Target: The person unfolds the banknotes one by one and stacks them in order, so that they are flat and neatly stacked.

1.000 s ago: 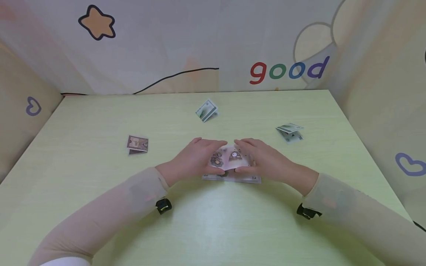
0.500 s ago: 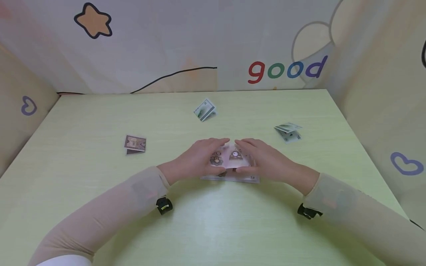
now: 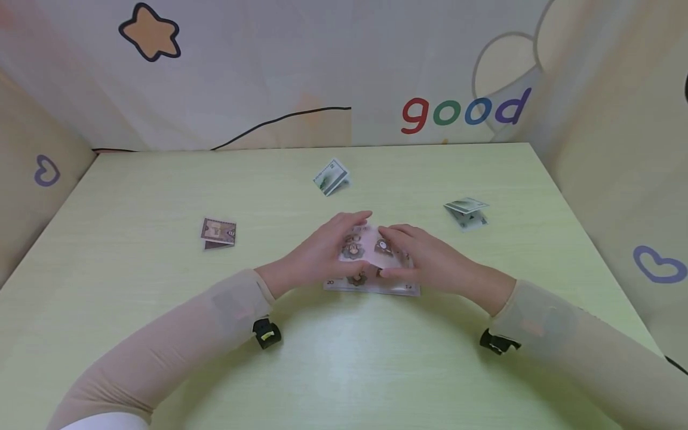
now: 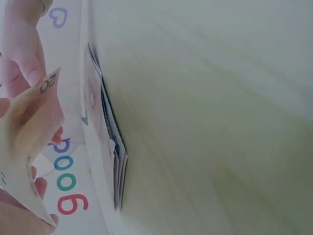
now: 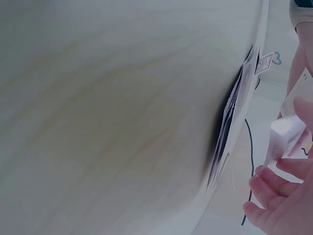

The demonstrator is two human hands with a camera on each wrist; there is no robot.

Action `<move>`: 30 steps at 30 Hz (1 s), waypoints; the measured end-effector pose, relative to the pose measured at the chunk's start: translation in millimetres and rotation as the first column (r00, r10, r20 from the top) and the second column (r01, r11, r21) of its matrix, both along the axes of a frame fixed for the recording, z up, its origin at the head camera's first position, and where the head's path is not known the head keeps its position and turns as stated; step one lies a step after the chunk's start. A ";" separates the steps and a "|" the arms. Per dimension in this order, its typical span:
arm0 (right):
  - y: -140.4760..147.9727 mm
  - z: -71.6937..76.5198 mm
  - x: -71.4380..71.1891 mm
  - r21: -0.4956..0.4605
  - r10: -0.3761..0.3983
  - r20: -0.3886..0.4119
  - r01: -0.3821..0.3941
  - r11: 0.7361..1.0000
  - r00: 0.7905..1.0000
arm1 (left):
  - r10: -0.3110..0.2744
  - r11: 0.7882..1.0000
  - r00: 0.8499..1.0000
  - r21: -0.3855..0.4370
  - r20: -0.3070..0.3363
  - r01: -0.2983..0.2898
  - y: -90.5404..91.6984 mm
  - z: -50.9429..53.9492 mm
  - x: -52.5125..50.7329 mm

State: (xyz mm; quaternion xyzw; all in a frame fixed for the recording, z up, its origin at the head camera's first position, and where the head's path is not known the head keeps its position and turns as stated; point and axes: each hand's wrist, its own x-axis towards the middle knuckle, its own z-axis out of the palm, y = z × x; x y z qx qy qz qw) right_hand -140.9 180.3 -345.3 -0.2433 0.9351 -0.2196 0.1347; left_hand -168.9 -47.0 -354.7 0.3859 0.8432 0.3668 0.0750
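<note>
the left hand [image 3: 318,251] has shifted up in view, slanting the banknote [image 3: 368,243].

Pale-green table [image 3: 344,370]; behind, backdrop [image 3: 258,65] with orange star [image 3: 151,33], "good" lettering [image 3: 466,112]; 2 purple hearts [image 3: 665,279] at sides.

Soft diffuse light, faint shadows on the table [image 3: 376,364], 2 wrist views hazier (greyish, low-contrast)

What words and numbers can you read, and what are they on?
"good": on the white, cloth-like back wall.
"20": on the curved, pink-brown paper banknote being held.
"20": on the flat, pink-brown paper stack below it.
Too small or blurred: their other print, and anything on the brown folded paper note and two green-white folded paper notes.
</note>
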 end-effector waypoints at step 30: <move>5.0 -6.6 -0.1 0.156 0.067 -0.091 -0.052 0.986 0.994 | -0.198 0.845 0.949 -0.533 -0.245 0.039 -11.1 -5.5 22.7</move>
